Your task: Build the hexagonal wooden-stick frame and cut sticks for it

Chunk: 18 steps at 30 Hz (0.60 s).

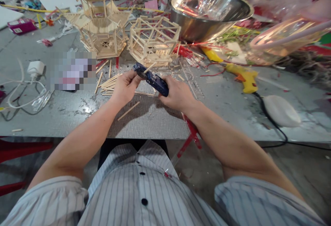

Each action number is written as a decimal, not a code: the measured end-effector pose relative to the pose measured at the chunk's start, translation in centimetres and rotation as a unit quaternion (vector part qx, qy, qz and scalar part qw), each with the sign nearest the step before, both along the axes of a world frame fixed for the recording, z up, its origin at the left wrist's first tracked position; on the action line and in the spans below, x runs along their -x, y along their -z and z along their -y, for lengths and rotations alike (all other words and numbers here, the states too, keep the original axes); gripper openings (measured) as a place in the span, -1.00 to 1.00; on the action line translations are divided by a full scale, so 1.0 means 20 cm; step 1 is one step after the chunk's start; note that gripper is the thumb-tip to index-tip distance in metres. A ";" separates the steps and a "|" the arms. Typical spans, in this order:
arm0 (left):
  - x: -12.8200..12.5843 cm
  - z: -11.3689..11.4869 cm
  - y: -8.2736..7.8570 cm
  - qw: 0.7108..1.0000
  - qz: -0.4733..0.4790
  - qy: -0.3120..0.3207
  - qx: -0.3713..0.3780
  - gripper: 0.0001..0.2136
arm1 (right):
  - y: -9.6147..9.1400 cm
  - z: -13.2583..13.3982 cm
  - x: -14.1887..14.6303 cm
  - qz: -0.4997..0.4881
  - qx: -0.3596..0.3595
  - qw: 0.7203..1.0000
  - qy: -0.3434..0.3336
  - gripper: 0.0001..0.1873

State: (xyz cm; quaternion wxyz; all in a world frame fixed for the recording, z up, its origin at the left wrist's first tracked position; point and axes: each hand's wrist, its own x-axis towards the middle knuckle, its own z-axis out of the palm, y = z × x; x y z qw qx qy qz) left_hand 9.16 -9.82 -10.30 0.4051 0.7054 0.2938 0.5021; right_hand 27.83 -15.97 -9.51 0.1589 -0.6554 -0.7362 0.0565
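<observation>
My right hand [177, 91] is wrapped round a dark blue hand tool [156, 82], which looks like a cutter and tilts up to the left. Across its upper end lies a thin wooden stick [150, 68]. My left hand [127, 85] is closed in a pinch on the stick beside the tool's head; the fingertips are partly hidden. Left of and beneath that hand is a pile of loose sticks [110, 84], and one single stick [128, 111] lies nearer to me. Behind my hands stand an open hexagonal stick frame [155, 39] and a taller tiered stick pavilion [102, 29].
A steel bowl [204, 26] holding wrapped pieces stands behind, to the right. On the right lie a yellow glue gun [243, 77] with a black cord and a white oval object [281, 110]. A blurred phone [74, 72] and a white charger [36, 69] with cable lie left.
</observation>
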 end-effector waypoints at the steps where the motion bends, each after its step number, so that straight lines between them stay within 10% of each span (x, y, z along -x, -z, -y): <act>1: 0.00 0.00 0.00 1.000 0.001 -0.001 0.000 -0.57 | 0.00 0.00 0.00 0.005 0.002 1.000 0.002 -0.45; 18: -0.01 -0.03 0.04 0.999 0.025 -0.042 -0.020 -0.50 | -0.01 -0.01 0.01 -0.009 -0.004 1.000 0.010 -0.41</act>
